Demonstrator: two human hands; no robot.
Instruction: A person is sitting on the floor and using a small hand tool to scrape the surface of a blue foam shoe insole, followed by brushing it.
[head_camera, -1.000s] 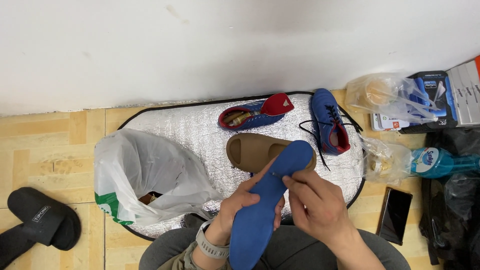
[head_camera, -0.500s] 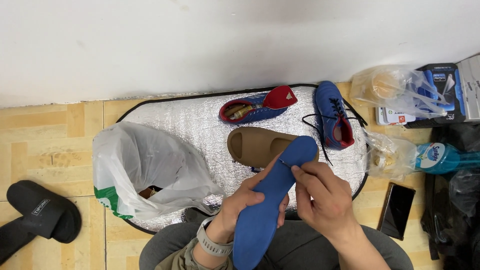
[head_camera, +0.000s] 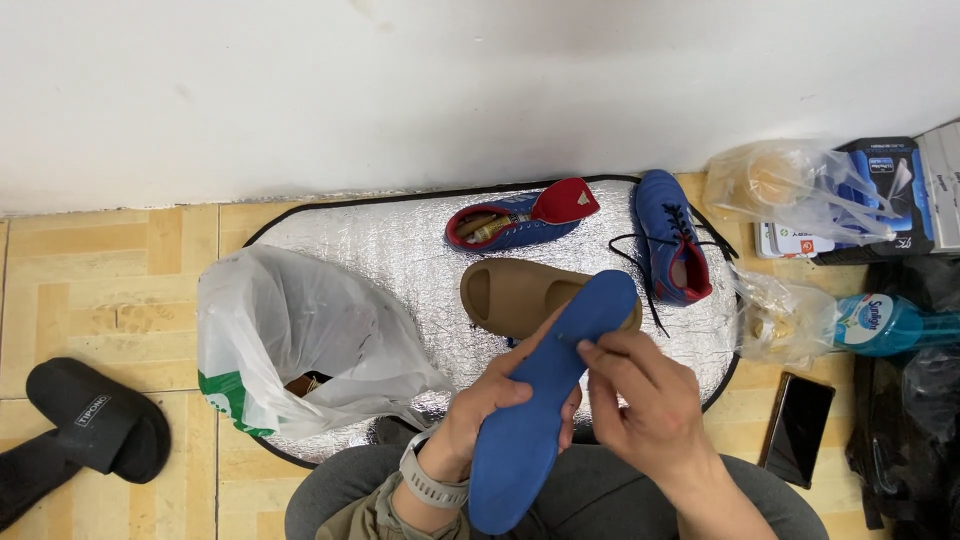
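Insole (head_camera: 545, 395) sits out of its shoe, over your lap at the mat's (head_camera: 400, 250) near edge: left hand (head_camera: 480, 405) cradles it underneath, right hand (head_camera: 645, 405) fingers pinch its edge. Both blue shoes (head_camera: 515, 222) lie unattended at the far edge.

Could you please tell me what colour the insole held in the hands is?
The flat foam insole is solid blue, shown clearly in the head view.

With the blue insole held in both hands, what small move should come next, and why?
Probably keep the left hand steady under the blue insole while the right hand fingertips pinch its edge, since they already rest there.
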